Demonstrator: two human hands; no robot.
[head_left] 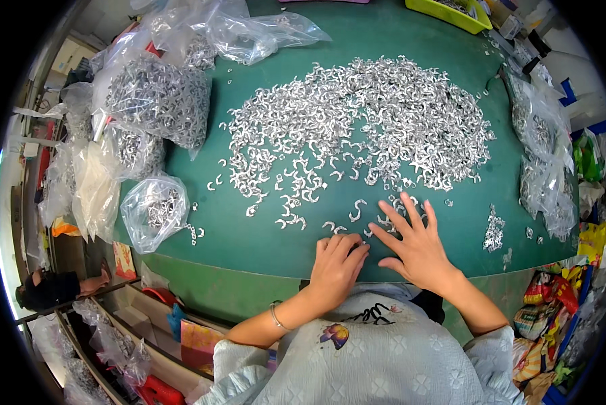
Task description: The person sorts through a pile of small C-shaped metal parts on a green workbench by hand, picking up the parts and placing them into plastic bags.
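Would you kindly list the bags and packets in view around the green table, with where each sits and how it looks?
Large clear bag: far left, bulging with silvery parts.
Small clear bag: left near edge, rounded.
Empty clear bag: far edge, crumpled.
Clear bags: right edge, slumped.
Colourful packets: lower right, red and yellow.

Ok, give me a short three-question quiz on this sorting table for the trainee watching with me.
1. True or false: the right hand lies flat with its fingers spread at the near edge of the heap of small silver metal pieces.
2. What does the left hand show at its wrist?
A. a thin bracelet
B. a watch
C. a glove cuff
3. Fill in: the clear bags of metal pieces are stacked on the person's ____ side of the green table.

Key:
1. true
2. A, the thin bracelet
3. left
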